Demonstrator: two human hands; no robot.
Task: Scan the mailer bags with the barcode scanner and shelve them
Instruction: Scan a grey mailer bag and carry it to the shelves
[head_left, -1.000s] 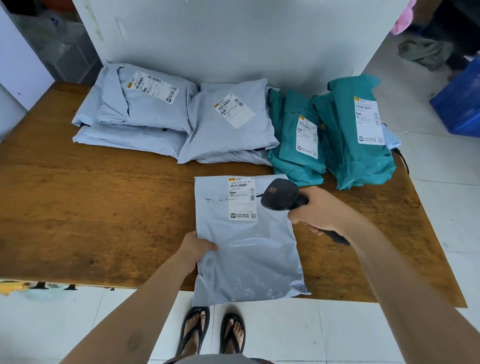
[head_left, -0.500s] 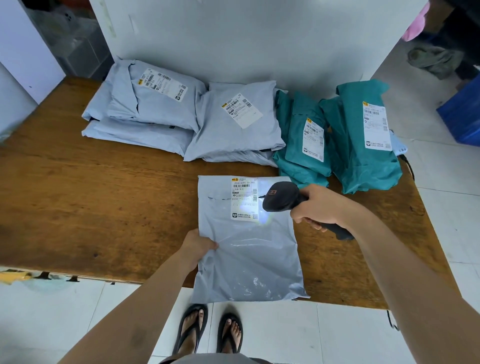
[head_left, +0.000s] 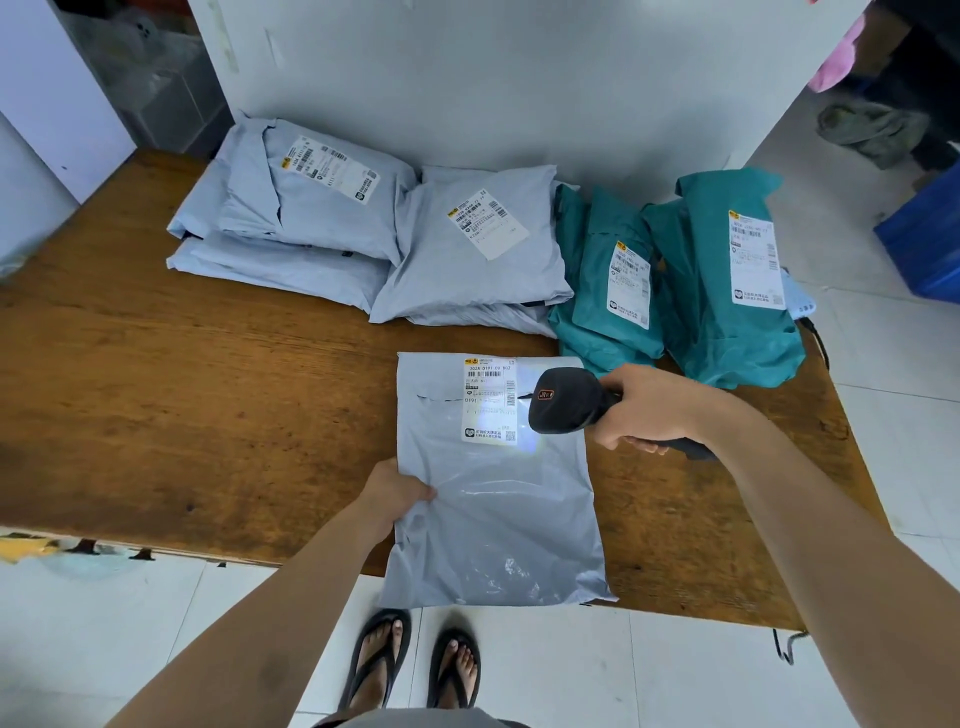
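A worn brown wooden table (head_left: 208, 389) carries pale grey plastic mailer bags (head_left: 322, 223) and teal plastic mailer bags (head_left: 701, 338) piled along its far edge, and one flat grey plastic mailer bag (head_left: 498, 519) lies alone at the near edge, its lower end overhanging. The left hand (head_left: 395, 493) pinches that bag's left edge, thumb on top, other fingers hidden beneath. The right hand (head_left: 649, 410) curls its fingers round the grip of a black handheld barcode scanner (head_left: 563, 400), whose head casts pale light on the bag's white shipping label (head_left: 491, 400).
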